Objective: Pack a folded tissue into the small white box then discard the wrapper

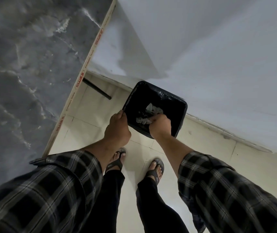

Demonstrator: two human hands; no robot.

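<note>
A: Nearest the camera: two plaid sleeves [53, 187], dark trousers, feet in dark sandals [156, 170] on pale floor tiles [201, 148].

B: Beyond the sleeves?

A: Left hand [117, 130], fingers curled closed over the near-left rim of the black bin [181, 108], pinching the edge of the liner. Right hand [159, 126], reaching down inside the bin's opening, fingers bunched together around crumpled clear material.

B: Location of the wrapper?

A: Wrapper [144, 121], crumpled and translucent, low inside the bin, touching the right fingertips; whether gripped or merely touched, cannot tell. More crumpled clear pieces [152, 109] just behind, also within the liner.

B: Position of the bin?

A: Upright on the tiles, just beside the foot of the white wall [218, 56], lined with a glossy black bag.

B: Left side and farther back?

A: Grey marbled tabletop [25, 73] with a pale printed edge strip, filling the left of the view; a dark table leg [97, 89] visible beneath. Small white box and tissue: not visible.
</note>
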